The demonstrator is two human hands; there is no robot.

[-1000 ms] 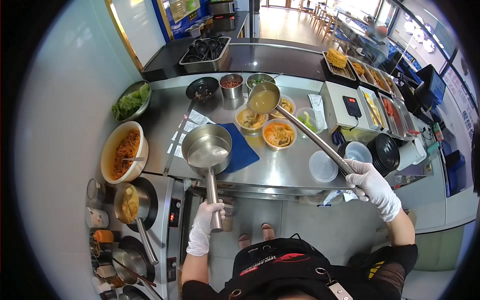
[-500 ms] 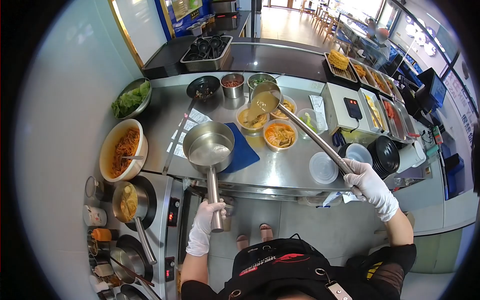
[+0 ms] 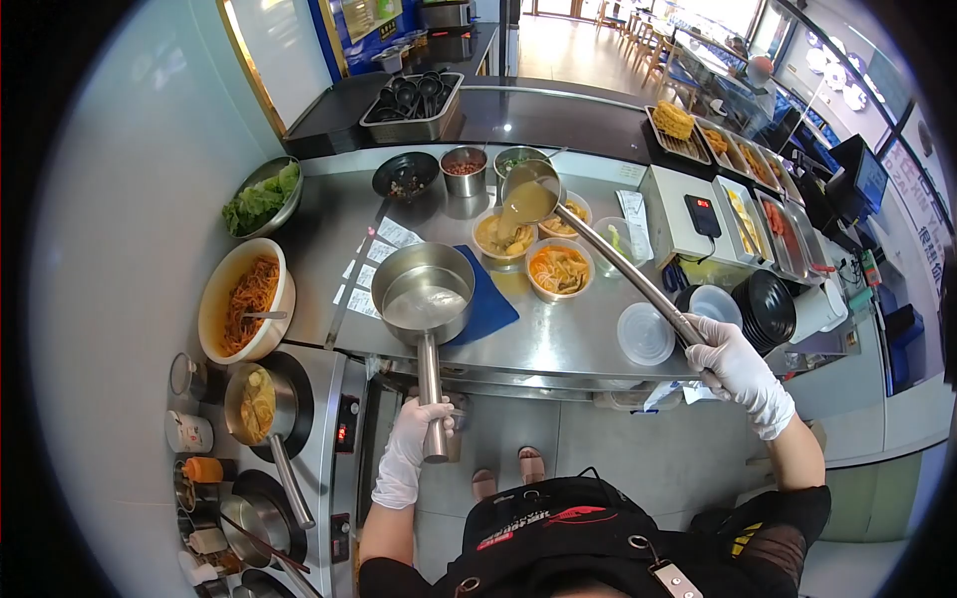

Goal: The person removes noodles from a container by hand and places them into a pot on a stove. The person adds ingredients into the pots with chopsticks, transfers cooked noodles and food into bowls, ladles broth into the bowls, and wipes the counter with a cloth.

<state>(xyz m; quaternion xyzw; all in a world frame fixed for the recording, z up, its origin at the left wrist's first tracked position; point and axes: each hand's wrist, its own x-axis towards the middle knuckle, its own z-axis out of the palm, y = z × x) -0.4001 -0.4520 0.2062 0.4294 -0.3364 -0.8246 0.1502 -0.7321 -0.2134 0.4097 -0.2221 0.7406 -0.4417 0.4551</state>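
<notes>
My gloved left hand (image 3: 416, 437) is closed round the handle of a steel saucepan (image 3: 423, 295), which has clear liquid in the bottom. The pan is over the counter, partly covering a blue cloth (image 3: 484, 307). In my gloved right hand (image 3: 736, 367) is the long handle of a ladle (image 3: 531, 191). Its tilted bowl, with pale yellow broth, is at a round tub of food (image 3: 503, 237), and broth runs down into it. Two more filled tubs sit close by: one with orange soup (image 3: 559, 271), another with noodles (image 3: 570, 215) partly behind the ladle.
Pots on the stove (image 3: 257, 404) stand at the left, one with noodles. A white bowl of red noodles (image 3: 247, 299) and a bowl of lettuce (image 3: 262, 199) are at far left. Clear lids (image 3: 645, 334) and black bowls (image 3: 766, 309) lie right.
The saucepan in my left hand has shifted slightly to the right. The ladle stays nearly in place over the tub, pouring broth.
</notes>
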